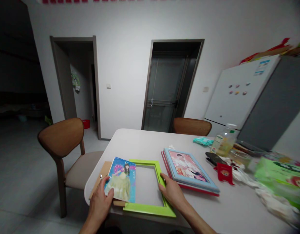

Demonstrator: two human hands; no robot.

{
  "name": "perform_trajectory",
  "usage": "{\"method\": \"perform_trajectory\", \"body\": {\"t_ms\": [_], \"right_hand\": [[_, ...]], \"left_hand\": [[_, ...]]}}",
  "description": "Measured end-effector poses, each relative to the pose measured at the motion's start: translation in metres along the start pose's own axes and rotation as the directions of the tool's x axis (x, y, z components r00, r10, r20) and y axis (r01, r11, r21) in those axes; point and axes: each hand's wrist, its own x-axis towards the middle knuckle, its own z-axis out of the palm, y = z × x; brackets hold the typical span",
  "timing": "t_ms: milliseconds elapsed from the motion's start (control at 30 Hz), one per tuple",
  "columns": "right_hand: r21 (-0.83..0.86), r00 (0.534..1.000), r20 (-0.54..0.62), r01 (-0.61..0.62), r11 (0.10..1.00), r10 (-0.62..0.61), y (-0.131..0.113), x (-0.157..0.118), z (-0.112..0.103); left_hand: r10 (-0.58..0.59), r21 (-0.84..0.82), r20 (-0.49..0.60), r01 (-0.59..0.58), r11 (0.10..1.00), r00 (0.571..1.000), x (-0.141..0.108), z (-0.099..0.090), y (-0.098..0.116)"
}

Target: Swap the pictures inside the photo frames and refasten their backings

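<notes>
A blue picture (122, 180) of a figure in a pale dress lies over a brown backing board (104, 172) and the left part of a lime green frame (150, 209). My left hand (101, 198) holds the picture's left edge, thumb on its face and fingers bent round the edge. On the frame's right side rests my right hand (171, 190), its thumb and fingers closed on the green border. White tabletop shows through the frame's opening. To the right, a light blue framed photo (189, 165) is stacked on a red frame (167, 164).
The white table (140, 139) also holds a bottle (224, 141), a black phone-like item (214, 158), a red packet (225, 173), crumpled tissues and a green package (281, 178) at right. Wooden chairs (62, 136) stand left and behind.
</notes>
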Motion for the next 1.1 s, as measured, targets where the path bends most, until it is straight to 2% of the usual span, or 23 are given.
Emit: {"method": "perform_trajectory", "body": {"t_ms": [133, 300, 600, 700, 800, 867, 900, 967, 1033, 1100], "right_hand": [[-0.100, 1.000, 0.004, 0.031, 0.995, -0.030, -0.001, -0.002, 0.002], [-0.176, 1.000, 0.019, 0.014, 0.984, -0.011, -0.005, -0.006, 0.002], [-0.160, 0.999, 0.024, 0.026, 0.987, -0.022, -0.005, -0.007, 0.001], [-0.123, 0.993, -0.045, 0.101, 0.987, -0.107, -0.009, -0.008, 0.001], [0.050, 0.967, -0.129, 0.226, 0.973, -0.218, -0.022, -0.009, 0.008], [0.251, 0.971, -0.128, 0.227, 0.941, -0.201, -0.036, -0.006, 0.018], [0.358, 0.980, -0.110, 0.192, 0.914, -0.163, -0.043, -0.003, 0.025], [0.551, 0.999, -0.022, 0.045, 0.833, -0.039, -0.059, 0.004, 0.038], [0.706, 0.992, 0.108, -0.123, 0.698, 0.067, -0.075, 0.011, 0.049], [0.814, 0.980, 0.176, -0.199, 0.545, 0.094, -0.089, 0.017, 0.052]], "left_hand": [[0.074, 0.073, -0.006, -0.073, 0.995, 0.997, -0.002, 0.005, -0.010], [0.170, 0.156, -0.020, -0.165, 0.974, 0.985, -0.003, 0.004, -0.011], [0.218, 0.186, -0.042, -0.207, 0.960, 0.975, -0.003, 0.008, -0.016], [0.252, 0.169, -0.075, -0.236, 0.957, 0.965, -0.003, 0.009, -0.018], [0.304, 0.150, -0.092, -0.289, 0.946, 0.948, -0.004, 0.011, -0.014], [0.347, 0.147, -0.080, -0.333, 0.931, 0.935, -0.006, 0.012, -0.007], [0.373, 0.148, -0.063, -0.361, 0.921, 0.926, -0.008, 0.013, -0.004], [0.426, 0.150, -0.004, -0.420, 0.895, 0.905, -0.013, 0.017, 0.003], [0.458, 0.155, 0.069, -0.463, 0.873, 0.886, -0.016, 0.022, 0.007], [0.465, 0.166, 0.109, -0.477, 0.863, 0.879, -0.018, 0.028, 0.008]]}}
